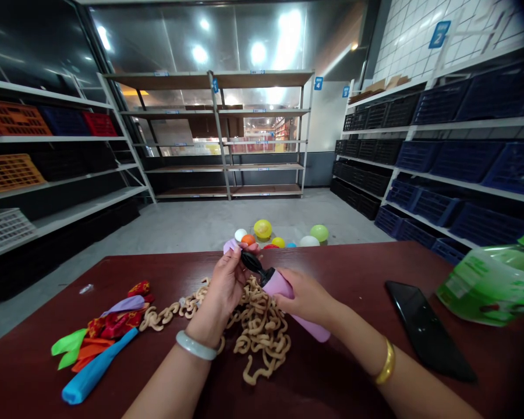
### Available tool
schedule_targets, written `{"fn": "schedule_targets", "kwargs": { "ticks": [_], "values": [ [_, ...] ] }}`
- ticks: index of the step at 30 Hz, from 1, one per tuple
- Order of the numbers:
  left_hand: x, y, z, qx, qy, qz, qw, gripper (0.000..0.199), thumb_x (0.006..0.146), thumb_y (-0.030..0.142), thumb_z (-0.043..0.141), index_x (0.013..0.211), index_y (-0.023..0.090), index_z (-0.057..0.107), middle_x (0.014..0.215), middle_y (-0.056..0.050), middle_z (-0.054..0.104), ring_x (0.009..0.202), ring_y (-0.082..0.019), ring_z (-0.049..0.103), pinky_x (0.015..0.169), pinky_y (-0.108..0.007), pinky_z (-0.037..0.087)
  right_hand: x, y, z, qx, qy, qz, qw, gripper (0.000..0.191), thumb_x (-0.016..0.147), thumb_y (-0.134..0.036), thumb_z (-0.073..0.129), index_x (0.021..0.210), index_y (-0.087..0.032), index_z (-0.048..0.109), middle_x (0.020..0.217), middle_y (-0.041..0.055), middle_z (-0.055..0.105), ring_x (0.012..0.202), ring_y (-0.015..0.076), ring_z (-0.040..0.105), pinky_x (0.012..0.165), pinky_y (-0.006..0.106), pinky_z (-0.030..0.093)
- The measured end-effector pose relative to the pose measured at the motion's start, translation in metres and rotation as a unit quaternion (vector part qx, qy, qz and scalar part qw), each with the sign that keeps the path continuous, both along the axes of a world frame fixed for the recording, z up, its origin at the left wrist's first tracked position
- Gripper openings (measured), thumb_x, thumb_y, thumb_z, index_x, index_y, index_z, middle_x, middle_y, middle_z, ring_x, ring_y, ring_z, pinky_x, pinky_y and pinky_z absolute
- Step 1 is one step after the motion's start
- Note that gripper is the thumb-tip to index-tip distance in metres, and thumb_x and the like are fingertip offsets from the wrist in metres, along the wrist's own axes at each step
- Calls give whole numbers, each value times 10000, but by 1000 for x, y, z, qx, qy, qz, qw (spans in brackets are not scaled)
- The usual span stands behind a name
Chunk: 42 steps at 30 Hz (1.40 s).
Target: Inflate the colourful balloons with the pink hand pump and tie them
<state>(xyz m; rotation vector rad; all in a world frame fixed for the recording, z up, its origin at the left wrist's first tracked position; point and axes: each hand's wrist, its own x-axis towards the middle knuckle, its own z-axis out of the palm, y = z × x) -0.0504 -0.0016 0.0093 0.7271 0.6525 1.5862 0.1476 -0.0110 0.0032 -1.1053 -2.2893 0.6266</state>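
My left hand [229, 279] is closed round the dark end of a black nozzle piece [252, 262], with a bit of lilac balloon [230, 245] showing above its fingers. My right hand [303, 294] grips a pink-purple tube-shaped pump [279, 284], whose black top points toward my left hand. Beneath both hands lies a heap of tan curly pieces [262, 331], trailing off to the left. Uninflated balloons lie at the left of the table, among them a green one [68, 347], a red patterned one [117, 324] and a long blue one [98, 368].
On the dark red table [344, 270], a black phone [428, 329] and a green-white pouch [489, 285] lie at the right. Several inflated balloons [262, 228] are on the floor beyond the far edge. Shelves [220, 169] with crates [475, 157] line the room.
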Motion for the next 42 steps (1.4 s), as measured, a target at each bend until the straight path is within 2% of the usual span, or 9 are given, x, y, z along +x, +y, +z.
{"fn": "schedule_targets", "kwargs": {
  "ticks": [8,14,17,21,27,32,34,37,42],
  "values": [
    [10,-5,-1,-49,107,52,992,399,779,427,782,1028,126,701,1062,-141,746,930,-251,723,642,-273,578,2,0,4,20,-20,-22,999,488,832,-355,631,1288,-183,602,1222,139,679,1086,316,629,915,412,459],
    [8,-6,8,-3,-38,-23,999,259,852,280,713,1083,162,707,1168,-129,727,1102,-272,686,951,-419,558,-2,0,5,-27,53,41,997,371,820,-285,646,1178,-187,655,1116,81,710,963,255,635,826,344,466],
    [9,-9,10,27,-76,-46,996,194,893,335,681,984,165,706,1153,-128,728,1167,-284,654,1042,-473,502,-3,2,2,-51,96,57,992,369,825,-257,637,1184,-176,656,1066,59,714,910,228,625,807,329,463],
    [7,-8,8,65,-67,-70,993,355,917,481,625,1020,151,706,1142,-141,722,1159,-295,649,1051,-513,491,-1,4,-1,-85,141,77,983,382,834,-268,635,1202,-170,657,1059,51,710,907,216,614,814,327,470],
    [3,-6,8,71,-31,-18,997,345,847,326,754,1143,162,685,1206,-137,707,1173,-281,648,1043,-469,503,1,3,-3,-161,186,96,964,374,842,-283,627,1200,-178,655,1083,46,706,960,223,619,832,336,494],
    [4,-9,10,53,2,-27,998,271,825,356,769,995,150,720,1181,-148,719,1219,-311,620,975,-466,547,4,4,-3,-190,200,98,956,368,852,-311,620,1193,-173,642,1066,46,703,918,212,634,772,311,501],
    [5,-9,11,31,55,1,998,319,799,402,785,968,136,733,1133,-152,735,1150,-315,656,911,-439,573,7,6,0,-168,180,96,964,393,857,-315,612,1223,-173,631,1065,53,706,915,217,638,776,318,502],
    [4,-9,13,-7,142,55,988,410,744,444,814,954,97,754,1062,-161,750,1045,-301,694,827,-360,581,11,6,7,-57,90,57,993,443,839,-337,633,1249,-170,628,1135,91,701,995,264,638,864,375,489],
    [1,-10,14,-38,95,2,995,438,788,406,769,1107,109,732,1116,-174,738,993,-279,707,726,-337,594,7,0,9,58,-40,-36,997,586,836,-401,625,1365,-158,555,1290,163,647,1141,337,614,949,440,457]
  ]
}}
